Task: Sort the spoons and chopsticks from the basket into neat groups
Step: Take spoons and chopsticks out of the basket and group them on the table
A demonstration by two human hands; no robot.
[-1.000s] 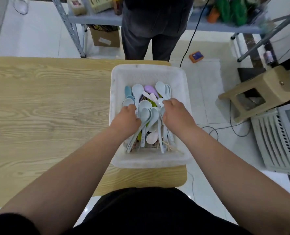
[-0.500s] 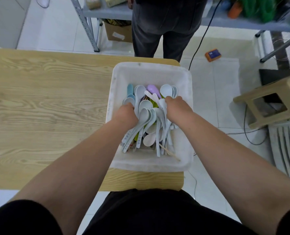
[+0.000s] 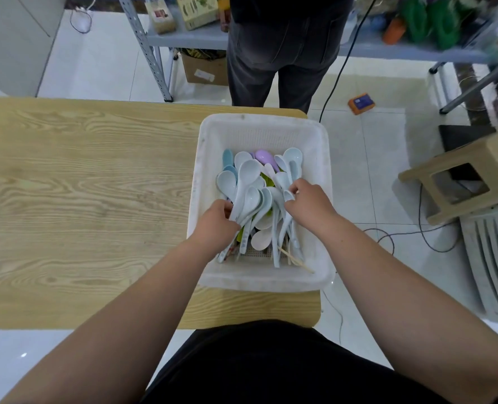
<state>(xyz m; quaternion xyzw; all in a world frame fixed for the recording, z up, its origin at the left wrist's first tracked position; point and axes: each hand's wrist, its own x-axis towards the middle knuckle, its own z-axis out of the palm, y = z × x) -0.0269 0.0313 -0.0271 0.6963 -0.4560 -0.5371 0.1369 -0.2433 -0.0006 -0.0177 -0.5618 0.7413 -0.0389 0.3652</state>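
Both hands are down in the white basket (image 3: 264,128), which sits at the right end of the desk (image 3: 81,185), its right side hanging just past the desk's right edge. The left hand (image 3: 217,221) curls its fingers round a bunch of pale blue spoons (image 3: 249,199) by their handles, bowls fanned toward the far edge. The right hand (image 3: 309,204) is curled too, pinching a pale spoon (image 3: 288,196) at the right side of the pile. A purple spoon (image 3: 265,157) lies at the far end of the heap. Thin wooden chopsticks (image 3: 296,262) poke out at the basket's near right corner, under the spoon handles. Beyond the desk's far edge a standing person (image 3: 282,48) faces a shelf.
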